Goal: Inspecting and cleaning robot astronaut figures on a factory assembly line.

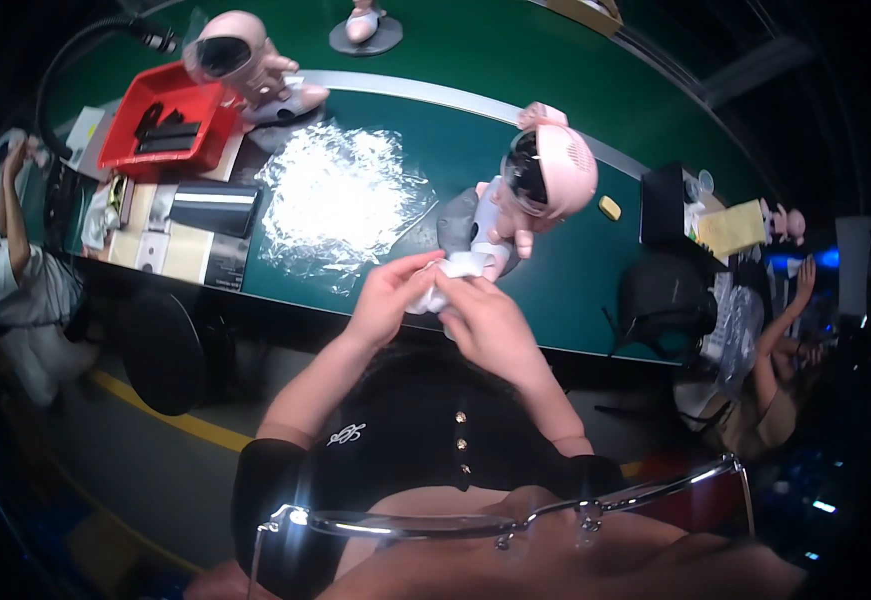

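Both of my hands meet at the table's near edge around a crumpled white cloth or tissue [463, 265]. My left hand [390, 298] is closed with its fingertips pinching the left part of it. My right hand [490, 320] grips the right part, thumb and fingers pressed together. Just beyond them, a pink astronaut figure [567, 170] with a dark visor leans on a round grey base [458, 222]. The figure's lower end is partly hidden behind the cloth. To the left, a sheet of shiny clear plastic film [340, 200] is spread on the green table [575, 300].
Another pink astronaut figure [230, 50] stands at the far left beside a red bin [120, 150] holding black parts. A small yellow block [609, 208] lies right of the near figure. A black backpack [665, 300] sits at the right edge. Other people work at both sides.
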`<state>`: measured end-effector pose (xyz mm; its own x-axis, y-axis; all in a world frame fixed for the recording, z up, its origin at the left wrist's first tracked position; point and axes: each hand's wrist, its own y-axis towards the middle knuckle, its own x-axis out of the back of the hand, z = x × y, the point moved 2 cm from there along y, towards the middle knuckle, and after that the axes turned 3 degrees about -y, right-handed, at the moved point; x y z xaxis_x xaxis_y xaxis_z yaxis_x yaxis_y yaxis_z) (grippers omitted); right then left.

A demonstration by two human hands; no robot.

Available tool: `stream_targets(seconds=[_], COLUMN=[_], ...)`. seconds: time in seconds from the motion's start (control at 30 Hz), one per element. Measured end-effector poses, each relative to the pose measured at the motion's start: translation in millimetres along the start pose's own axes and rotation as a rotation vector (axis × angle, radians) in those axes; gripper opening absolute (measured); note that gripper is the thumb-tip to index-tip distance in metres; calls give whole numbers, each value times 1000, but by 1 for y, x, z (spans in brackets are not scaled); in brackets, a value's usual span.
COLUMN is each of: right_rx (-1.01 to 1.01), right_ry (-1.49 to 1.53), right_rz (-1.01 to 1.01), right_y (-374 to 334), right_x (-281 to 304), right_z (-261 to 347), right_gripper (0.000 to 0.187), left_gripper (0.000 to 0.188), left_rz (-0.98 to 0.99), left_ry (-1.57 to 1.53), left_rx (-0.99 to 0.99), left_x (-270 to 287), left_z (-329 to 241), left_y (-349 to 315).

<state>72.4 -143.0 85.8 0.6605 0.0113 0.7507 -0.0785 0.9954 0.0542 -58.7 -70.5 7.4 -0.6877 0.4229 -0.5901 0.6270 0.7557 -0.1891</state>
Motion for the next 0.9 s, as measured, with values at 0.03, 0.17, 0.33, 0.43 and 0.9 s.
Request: stream_targets(seconds=[0.03, 0.17, 0.33, 0.43, 0.9], right_rx=[109, -61, -137, -182, -185], right_ry=[19, 47, -156, -126, -153], right_rz=[-121, -478, -501, -524, -526], right_y=[3, -13, -9, -7, -3], right_x=[8, 24, -5, -10, -11], right_z=[1, -20, -53, -51, -54], right_gripper=[36, 17, 51, 50, 54], left_gripper=[27, 23, 41, 65, 61], left_rz=[-64, -137, 119, 85, 490], left_ry=[48, 190, 744, 665, 794], left_rx=[-90, -351, -527, -348, -396], left_x=[10, -15, -40, -43, -12], left_z=[2, -30, 16, 19, -3], left_y=[7, 44, 69, 61, 81])
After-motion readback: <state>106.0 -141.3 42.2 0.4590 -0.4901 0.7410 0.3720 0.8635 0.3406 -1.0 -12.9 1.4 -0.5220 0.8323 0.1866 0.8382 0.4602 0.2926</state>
